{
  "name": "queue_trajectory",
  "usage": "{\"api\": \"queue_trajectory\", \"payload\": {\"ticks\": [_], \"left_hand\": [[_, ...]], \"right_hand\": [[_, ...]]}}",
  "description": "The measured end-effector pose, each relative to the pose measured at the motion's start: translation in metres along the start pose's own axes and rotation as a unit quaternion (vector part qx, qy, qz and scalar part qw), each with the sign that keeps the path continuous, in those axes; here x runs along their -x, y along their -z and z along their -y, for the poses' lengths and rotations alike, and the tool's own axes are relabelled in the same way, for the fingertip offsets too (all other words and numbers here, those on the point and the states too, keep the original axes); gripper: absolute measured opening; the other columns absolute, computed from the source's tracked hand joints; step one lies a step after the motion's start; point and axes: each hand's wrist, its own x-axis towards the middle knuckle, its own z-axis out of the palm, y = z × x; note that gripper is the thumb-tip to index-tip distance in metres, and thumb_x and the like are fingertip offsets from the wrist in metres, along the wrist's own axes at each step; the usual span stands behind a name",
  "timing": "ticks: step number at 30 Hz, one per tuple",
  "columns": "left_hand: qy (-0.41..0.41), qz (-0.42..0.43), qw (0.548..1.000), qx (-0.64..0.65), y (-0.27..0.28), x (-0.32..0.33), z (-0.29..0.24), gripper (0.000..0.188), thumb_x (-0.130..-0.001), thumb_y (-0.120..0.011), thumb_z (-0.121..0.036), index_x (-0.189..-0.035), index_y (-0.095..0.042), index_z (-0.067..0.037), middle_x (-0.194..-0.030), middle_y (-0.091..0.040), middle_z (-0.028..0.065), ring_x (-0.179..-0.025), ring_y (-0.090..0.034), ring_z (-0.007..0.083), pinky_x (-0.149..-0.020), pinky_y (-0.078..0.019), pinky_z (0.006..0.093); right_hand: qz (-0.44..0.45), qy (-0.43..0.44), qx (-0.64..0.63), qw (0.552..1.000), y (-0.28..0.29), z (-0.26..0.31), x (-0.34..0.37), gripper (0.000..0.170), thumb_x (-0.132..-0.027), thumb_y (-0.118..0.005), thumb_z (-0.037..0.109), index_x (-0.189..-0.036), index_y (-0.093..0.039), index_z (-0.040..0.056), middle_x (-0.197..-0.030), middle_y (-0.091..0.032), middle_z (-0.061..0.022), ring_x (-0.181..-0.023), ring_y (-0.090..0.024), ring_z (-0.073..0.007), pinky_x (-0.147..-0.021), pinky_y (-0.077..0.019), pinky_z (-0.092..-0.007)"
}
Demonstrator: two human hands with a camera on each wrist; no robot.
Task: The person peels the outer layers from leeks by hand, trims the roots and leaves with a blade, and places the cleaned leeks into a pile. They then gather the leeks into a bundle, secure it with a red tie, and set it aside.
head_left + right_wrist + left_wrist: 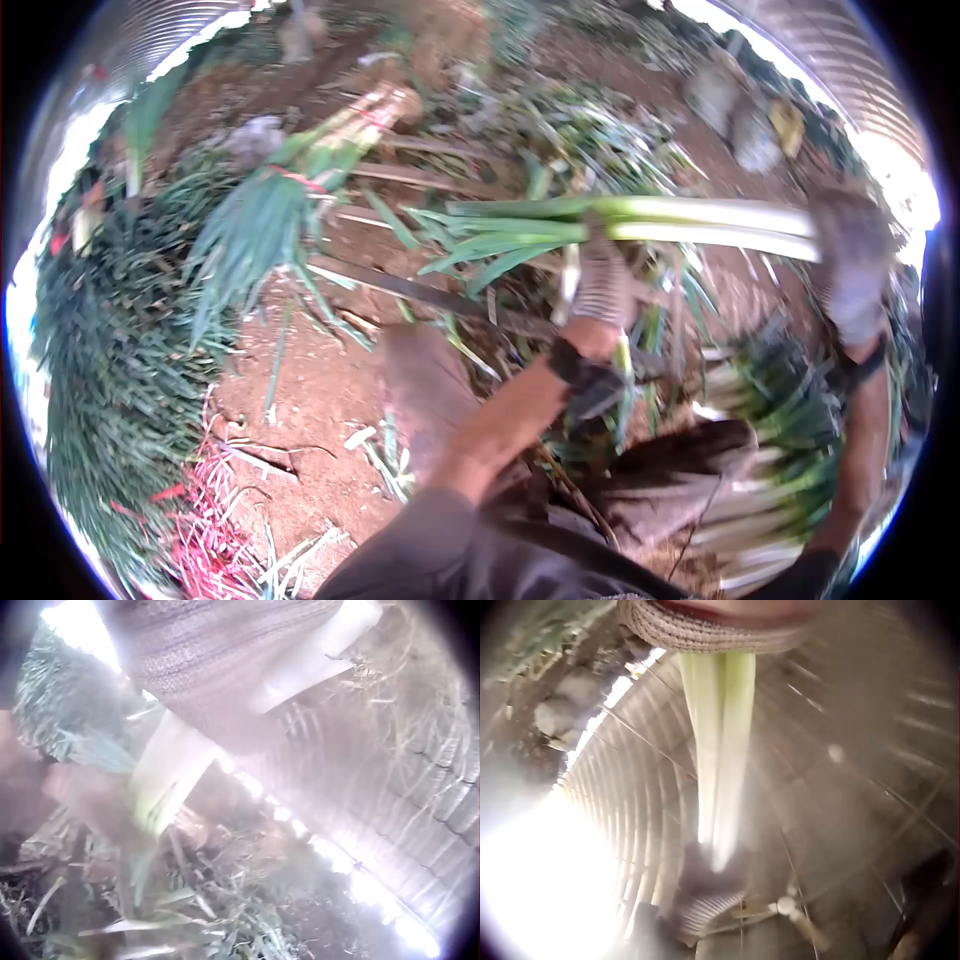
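Observation:
Two or so long leeks [715,212] lie level across the head view, green leaves to the left and white ends to the right. The gloved left hand [605,278] grips them at the green part. At the white ends, the gloved right hand [852,262] holds them with curled fingers. In the left wrist view the white stalks [721,742] run from the near glove to the other hand [709,889]. Close up in the right wrist view, the right glove [217,667] wraps the white stalks [169,765], and root ends stick out past it.
A tied leek bundle [330,150] rests on wooden slats [440,180] at the upper left. Green leaves [120,330] are heaped at the far left, above red ties [215,510]. More leeks [770,480] lie at the lower right, beside the person's bent leg [670,475].

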Motion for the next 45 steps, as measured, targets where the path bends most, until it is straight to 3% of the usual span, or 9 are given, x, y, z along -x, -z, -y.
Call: {"api": "queue_trajectory", "payload": {"ticks": [8, 11, 14, 17, 19, 25, 28, 33, 45], "left_hand": [[-0.182, 0.190, 0.915, -0.306, -0.105, -0.044, -0.097, 0.084, -0.090, -0.068, -0.034, -0.152, -0.022, 0.001, -0.154, -0.030, 0.0251, -0.140, -0.036, 0.0356, -0.120, -0.0258, 0.0431], [-0.133, 0.157, 0.856, -0.475, -0.032, -0.043, -0.059, 0.082, -0.090, -0.069, -0.036, -0.149, -0.025, 0.000, -0.149, -0.033, 0.0269, -0.132, -0.041, 0.0353, -0.113, -0.0338, 0.0415], [0.100, 0.209, 0.827, -0.512, 0.069, -0.011, 0.009, 0.070, -0.088, -0.070, -0.043, -0.136, -0.045, 0.002, -0.130, -0.058, 0.0201, -0.104, -0.063, 0.0318, -0.094, -0.0537, 0.0403], [0.153, 0.214, 0.658, -0.705, 0.140, 0.021, 0.065, 0.046, -0.089, -0.072, -0.038, -0.105, -0.066, 0.005, -0.099, -0.069, 0.0150, -0.084, -0.064, 0.0205, -0.072, -0.0516, 0.0366], [0.154, 0.237, 0.672, -0.685, 0.159, 0.028, 0.079, 0.041, -0.091, -0.071, -0.034, -0.106, -0.066, 0.005, -0.093, -0.067, 0.0127, -0.080, -0.060, 0.0178, -0.068, -0.0490, 0.0357], [0.217, 0.252, 0.802, -0.497, 0.151, -0.012, 0.134, 0.051, -0.088, -0.065, -0.055, -0.086, -0.064, -0.004, -0.068, -0.058, 0.0022, -0.059, -0.055, 0.0176, -0.059, -0.0462, 0.0340], [0.378, 0.204, 0.849, -0.309, 0.117, -0.019, 0.130, 0.055, -0.078, -0.073, -0.065, -0.080, -0.057, -0.012, -0.066, -0.049, -0.0046, -0.056, -0.046, 0.0072, -0.050, -0.0393, 0.0244], [0.389, 0.144, 0.890, -0.190, 0.092, 0.013, 0.151, 0.058, -0.082, -0.075, -0.052, -0.110, -0.064, -0.003, -0.081, -0.067, 0.0038, -0.076, -0.066, 0.0155, -0.063, -0.0587, 0.0305], [0.406, 0.049, 0.912, -0.023, 0.095, 0.013, 0.204, 0.051, -0.094, -0.064, -0.045, -0.124, -0.058, -0.004, -0.110, -0.066, 0.0100, -0.099, -0.064, 0.0249, -0.091, -0.0526, 0.0412]], "right_hand": [[0.217, -0.498, -0.259, 0.798, -0.190, 0.009, 0.091, 0.041, -0.074, -0.079, 0.007, -0.113, -0.067, 0.0036, -0.104, -0.072, -0.0152, -0.085, -0.071, -0.0232, -0.073, -0.0580, -0.0356], [0.196, -0.592, -0.621, 0.475, -0.275, 0.174, 0.133, 0.045, -0.080, -0.074, 0.014, -0.117, -0.055, -0.0032, -0.080, -0.063, -0.0079, -0.061, -0.060, -0.0164, -0.047, -0.0464, -0.0288], [0.273, -0.509, -0.720, 0.384, -0.198, 0.292, 0.135, 0.028, -0.081, -0.072, 0.023, -0.099, -0.069, 0.0007, -0.089, -0.069, -0.0096, -0.077, -0.066, -0.0201, -0.071, -0.0563, -0.0340], [0.248, -0.636, -0.731, -0.008, -0.199, 0.360, 0.174, 0.035, -0.088, -0.070, 0.016, -0.116, -0.063, -0.0037, -0.104, -0.069, -0.0148, -0.085, -0.068, -0.0263, -0.077, -0.0579, -0.0340], [0.141, -0.531, -0.834, -0.050, -0.175, 0.340, 0.173, 0.031, -0.092, -0.065, 0.019, -0.115, -0.063, -0.0018, -0.103, -0.069, -0.0157, -0.083, -0.068, -0.0258, -0.071, -0.0582, -0.0341], [0.207, -0.616, -0.751, 0.121, -0.162, 0.244, 0.164, 0.030, -0.094, -0.064, 0.030, -0.107, -0.068, 0.0030, -0.078, -0.063, -0.0006, -0.060, -0.058, -0.0112, -0.054, -0.0471, -0.0258], [0.121, -0.589, -0.798, 0.042, -0.113, 0.229, 0.175, 0.035, -0.089, -0.071, 0.028, -0.110, -0.067, 0.0012, -0.081, -0.065, 0.0000, -0.063, -0.059, -0.0106, -0.055, -0.0470, -0.0239], [0.374, -0.602, -0.639, 0.300, -0.070, 0.242, 0.190, 0.037, -0.082, -0.075, 0.033, -0.091, -0.069, -0.0025, -0.066, -0.059, -0.0007, -0.057, -0.058, -0.0103, -0.050, -0.0466, -0.0259], [0.411, -0.514, -0.488, 0.573, -0.014, 0.269, 0.225, 0.050, -0.072, -0.081, 0.031, -0.101, -0.062, -0.0055, -0.082, -0.068, -0.0262, -0.080, -0.070, -0.0394, -0.070, -0.0558, -0.0438]]}}
